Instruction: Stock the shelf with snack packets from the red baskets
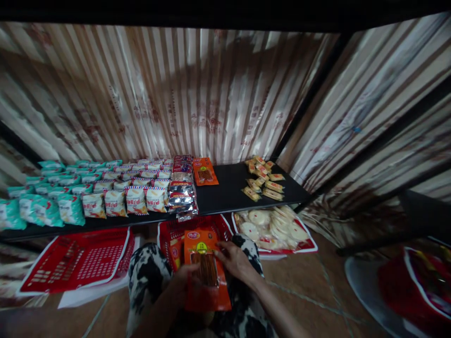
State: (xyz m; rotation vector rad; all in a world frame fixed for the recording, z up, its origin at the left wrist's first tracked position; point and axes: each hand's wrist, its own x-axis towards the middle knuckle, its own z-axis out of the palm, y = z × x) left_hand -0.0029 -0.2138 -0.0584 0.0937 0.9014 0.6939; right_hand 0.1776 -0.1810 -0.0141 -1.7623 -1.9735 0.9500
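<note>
On the near side of the red basket (221, 226), the left hand (179, 282) and right hand (235, 261) grasp an orange packet (207, 296) — a slackened grip could let it slip.

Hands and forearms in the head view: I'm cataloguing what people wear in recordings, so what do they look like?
The left hand and right hand are bare, without visible gloves. The right forearm shows no sleeve, cable or wristband; the left forearm is too dim for detail. The clothing lower down is patchy black and white.
</note>
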